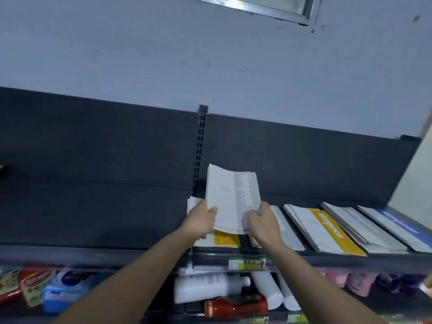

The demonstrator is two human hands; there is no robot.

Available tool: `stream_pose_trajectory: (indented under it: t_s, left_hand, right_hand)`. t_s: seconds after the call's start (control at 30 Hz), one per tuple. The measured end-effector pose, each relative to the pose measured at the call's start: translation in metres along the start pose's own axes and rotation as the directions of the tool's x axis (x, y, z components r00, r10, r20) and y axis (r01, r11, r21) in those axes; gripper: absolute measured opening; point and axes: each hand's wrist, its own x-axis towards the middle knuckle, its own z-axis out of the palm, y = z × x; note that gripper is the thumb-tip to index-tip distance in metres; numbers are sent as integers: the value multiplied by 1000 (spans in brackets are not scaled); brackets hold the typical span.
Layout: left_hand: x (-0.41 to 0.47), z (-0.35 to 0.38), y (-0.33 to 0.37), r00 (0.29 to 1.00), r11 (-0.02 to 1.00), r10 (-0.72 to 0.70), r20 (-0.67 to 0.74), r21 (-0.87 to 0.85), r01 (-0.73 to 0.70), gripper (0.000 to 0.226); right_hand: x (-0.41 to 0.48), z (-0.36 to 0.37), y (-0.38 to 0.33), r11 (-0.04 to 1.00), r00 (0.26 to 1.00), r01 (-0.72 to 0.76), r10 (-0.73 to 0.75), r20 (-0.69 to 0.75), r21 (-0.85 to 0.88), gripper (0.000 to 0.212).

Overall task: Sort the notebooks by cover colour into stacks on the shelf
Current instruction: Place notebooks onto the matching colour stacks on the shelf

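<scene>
A bundle of grey-banded notebooks (230, 197) is held tilted up above the dark top shelf (93, 220), near its upright post. My left hand (201, 220) grips the bundle's lower left corner and my right hand (263, 220) its lower right corner. Under the bundle lies a yellow-banded notebook (225, 239). To the right on the shelf lie a grey-banded stack (287, 232), a yellow-banded stack (327, 230), another grey stack (364, 228) and a blue-banded stack (402, 226).
The shelf's left half shows only its dark surface. A price tag (246, 263) hangs on the front rail. The lower shelf holds white bottles (210, 287), a red bottle (236, 306), red and blue packs (39, 288) and pink packs (350, 282). A cream wall (418, 178) bounds the right.
</scene>
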Motion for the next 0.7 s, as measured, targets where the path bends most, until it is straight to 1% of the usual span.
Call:
stream_pose_trajectory:
  t_s: [0.2,0.33,0.47,0.57,0.63,0.7]
  left_hand:
    - [16,39,17,990,994,97,103,44,-102,43]
    - [29,65,20,990,994,56,131,83,-68,43]
    - [33,85,30,993,988,5,117,152,-23,44]
    - [35,97,33,996,974,-39,86,226,19,45]
    - [36,104,34,996,957,-48,76,289,24,45]
    - [36,109,35,996,935,-49,70,354,21,47]
  right_hand:
    - [13,-27,29,991,996,-81,77,-43,-104,22]
    - [22,-45,46,982,994,-104,98,-41,-155,25]
    - [34,-58,62,967,992,-127,127,-15,-222,28]
    - [43,-65,70,935,991,-124,135,10,-332,28]
    - [46,-68,75,908,992,-92,119,41,-408,25]
    - [49,-69,80,866,993,-61,101,56,-496,27]
